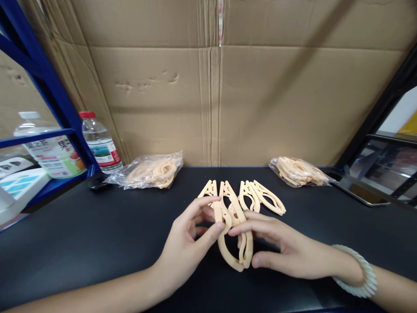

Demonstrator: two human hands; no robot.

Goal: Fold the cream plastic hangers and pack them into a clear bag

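A beige plastic folding hanger (249,248) is held above the black table, its arms folded down and meeting near the bottom. My left hand (192,232) pinches its upper left part between thumb and fingers. On the other side, my right hand (280,245) has its fingers around the right arm of the hanger, while the thumb stands apart from it. Just behind lie several more folded hangers, one of them at the right end (272,201) of the row. The left ones are partly hidden by my left hand and the held hanger.
Clear bags of beige hangers lie at the back left (151,170) and back right (298,171) of the black table (97,234). A red-capped water bottle (101,145) stands beside the blue shelf frame (61,102). Cardboard (156,100) walls off the back. At right is a metal-edged tray (361,191).
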